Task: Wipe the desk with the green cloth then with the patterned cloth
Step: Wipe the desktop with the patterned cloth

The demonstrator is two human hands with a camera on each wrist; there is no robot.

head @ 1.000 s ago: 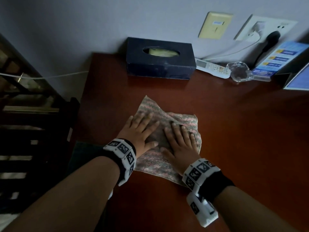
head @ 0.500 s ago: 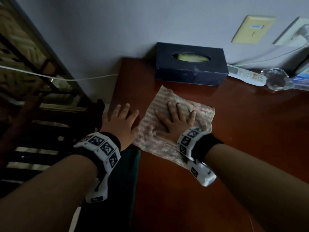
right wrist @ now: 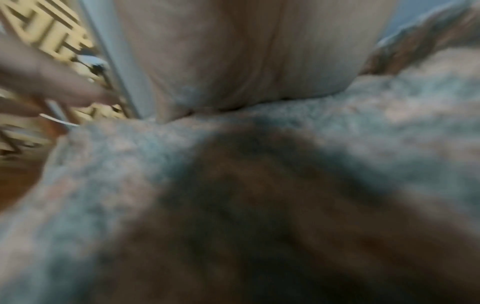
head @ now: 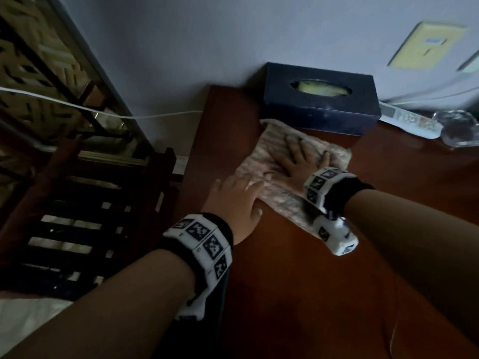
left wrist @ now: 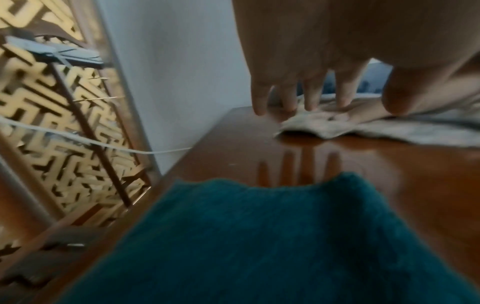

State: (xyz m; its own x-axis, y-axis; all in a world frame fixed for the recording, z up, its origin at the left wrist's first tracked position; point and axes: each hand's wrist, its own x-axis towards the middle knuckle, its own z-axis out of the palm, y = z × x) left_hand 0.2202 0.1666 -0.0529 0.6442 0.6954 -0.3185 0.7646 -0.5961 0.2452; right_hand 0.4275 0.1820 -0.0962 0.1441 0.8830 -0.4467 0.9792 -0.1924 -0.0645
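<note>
Head view: right hand [head: 298,164] pressed flat, fingers spread, on the patterned cloth [head: 282,198], which lies on the table [head: 298,281] touching the tissue box [head: 321,99]. Left hand [head: 234,203], fingers straight, beside the cloth's left edge. Left wrist view: fingers [left wrist: 259,96] hang extended above the table; green cloth [left wrist: 233,236] lies below. Right wrist view: blurred cloth.

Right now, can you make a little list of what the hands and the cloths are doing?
right hand: flat with spread fingers, pressing on the patterned cloth
left hand: open, fingers straight, at the cloth's near-left edge
green cloth: lies on the desk under the left wrist, not held
tissue box: dark blue, against the wall, just behind the patterned cloth
</note>
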